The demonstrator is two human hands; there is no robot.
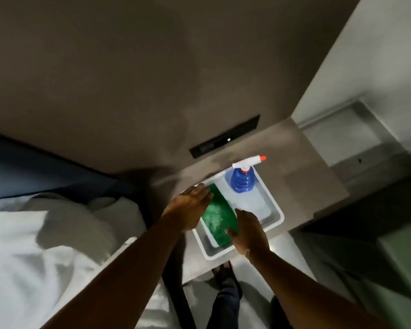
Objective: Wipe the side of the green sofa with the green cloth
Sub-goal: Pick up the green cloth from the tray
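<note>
Green cloth (217, 216) lies folded in the white tray (274, 211) on the desk (301, 167), beside the blue spray bottle (242, 180). Head view: our left hand (191, 207) hovers flat, fingers together; right hand (248, 232) fingers curl at the cloth's near edge, grip unclear. Best pinch both ends, lift clear of the tray.

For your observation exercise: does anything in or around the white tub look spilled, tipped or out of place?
Nothing stands out. The blue spray bottle stands upright in the white plastic tub; the green cloth lies flat inside, both hands on it. No spill is visible.
</note>
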